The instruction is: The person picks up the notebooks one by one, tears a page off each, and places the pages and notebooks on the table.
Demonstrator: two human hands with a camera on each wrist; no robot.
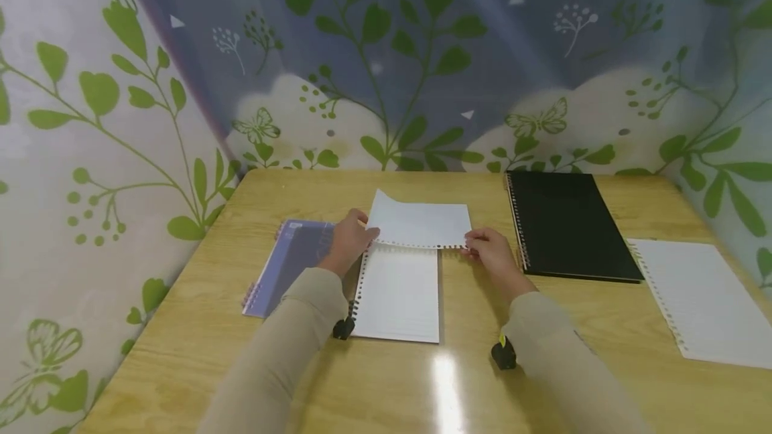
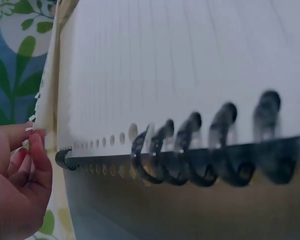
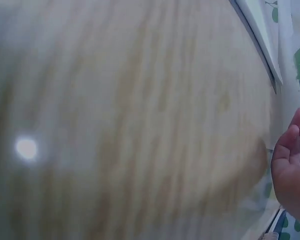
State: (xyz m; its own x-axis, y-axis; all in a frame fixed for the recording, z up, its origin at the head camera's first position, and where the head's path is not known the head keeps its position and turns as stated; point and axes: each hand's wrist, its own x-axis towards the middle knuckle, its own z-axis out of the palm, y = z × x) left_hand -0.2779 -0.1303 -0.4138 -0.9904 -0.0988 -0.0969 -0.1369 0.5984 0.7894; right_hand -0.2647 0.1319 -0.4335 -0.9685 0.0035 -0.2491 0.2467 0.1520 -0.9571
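A white loose-leaf sheet [image 1: 425, 221] with a row of punched holes along its near edge is held crosswise over the far part of an open ring binder notebook [image 1: 401, 293]. My left hand [image 1: 350, 241] pinches the sheet's near left corner, thumb on top. Its near right corner is pinched by my right hand [image 1: 491, 253]. The sheet's far left corner curls upward. In the left wrist view, black binder rings [image 2: 225, 130] run along the notebook's edge through lined paper, and the left hand [image 2: 20, 175] grips the holed edge. At the right wrist view's edge, the right hand [image 3: 292, 170] is partly cut off.
Left of the open notebook lies a blue-purple notebook [image 1: 289, 266], partly behind the left arm. A black spiral notebook [image 1: 573, 226] lies at the right, beside another white punched sheet [image 1: 712, 300]. Patterned cloth [image 1: 386, 59] stands behind the wooden table [image 1: 181, 360].
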